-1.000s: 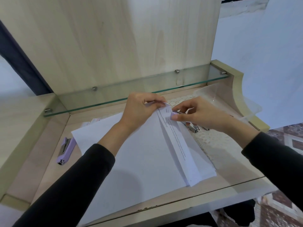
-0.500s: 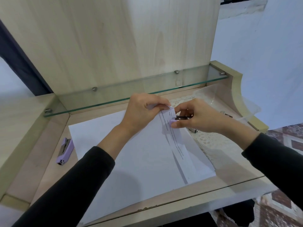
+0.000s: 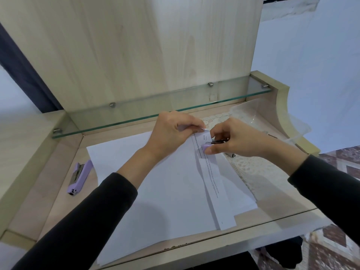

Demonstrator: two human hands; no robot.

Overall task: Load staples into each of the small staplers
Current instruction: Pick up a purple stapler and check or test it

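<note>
fingers (image 3: 191, 127) of the left hand (image 3: 171, 131) curl round the top corner of the paper sheets (image 3: 165, 191), pinching it. the right hand (image 3: 239, 142) grips a small lilac stapler (image 3: 206, 147) set over that same corner. its thumb and fingers cover most of the stapler, so only the nose and a dark metal strip show. a second lilac stapler (image 3: 78, 176) lies on the bench (image 3: 33, 201), left of the paper and apart from it, its metal track showing. a bit of metal (image 3: 231, 155) peeks from under the right hand on the lace mat (image 3: 253, 168), too hidden to name. the print on the folded-over page is too small to read.
</note>
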